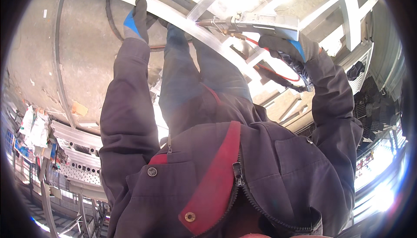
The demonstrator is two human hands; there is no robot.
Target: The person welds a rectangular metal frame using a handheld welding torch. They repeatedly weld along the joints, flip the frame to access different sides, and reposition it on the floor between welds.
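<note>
The silver-grey metal handheld torch (pixel 266 23) sits in the gloved right hand (pixel 283 46), tip leftward at the long silver metal frame (pixel 174 18); the gloved left hand (pixel 139 19) grips that frame farther left.

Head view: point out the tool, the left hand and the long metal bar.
Tool (pixel 266 23): head view, on its silver body.
Left hand (pixel 139 20): head view, on the middle of the dark glove.
Long metal bar (pixel 170 16): head view, mid-length on its bright face.
</note>
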